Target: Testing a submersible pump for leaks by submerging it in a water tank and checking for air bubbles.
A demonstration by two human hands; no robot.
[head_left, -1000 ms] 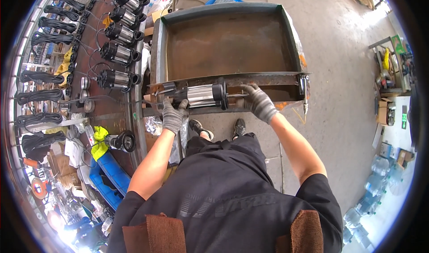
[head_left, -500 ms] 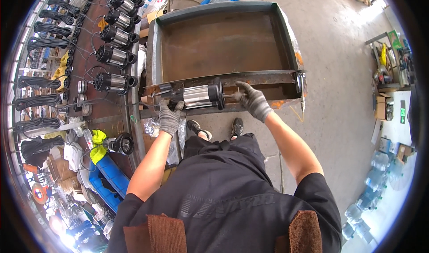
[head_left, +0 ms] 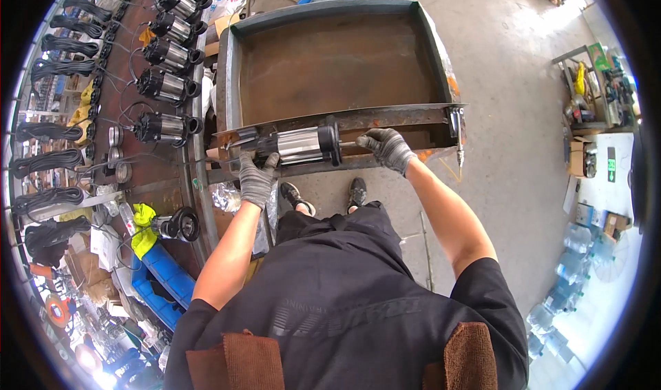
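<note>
A submersible pump (head_left: 299, 146) with a ribbed silver body and black ends lies on its side across the front ledge of a metal tank (head_left: 231, 80). My left hand (head_left: 256, 182), in a grey glove, grips its black left end with thumb and fingers apart around it. From the black flange at the right end sticks out a thin metal shaft (head_left: 348, 144). My gloved right hand (head_left: 390, 149) has its fingertips pinched on the tip of that shaft. A black cable runs off the pump's left end toward the bench.
On the left, a brown bench (head_left: 131, 66) carries a row of similar pumps (head_left: 165, 127) and coiled black cables (head_left: 48, 161). Nearer me are a blue crate (head_left: 162, 273) and a yellow-green cloth (head_left: 143, 228). Water bottles (head_left: 568, 266) and a shelf (head_left: 585, 94) stand along the right side.
My right hand's fingers have closed from a looser, spread pose onto the shaft tip. My left hand stays on the pump's left end. The whole view has shifted slightly.
</note>
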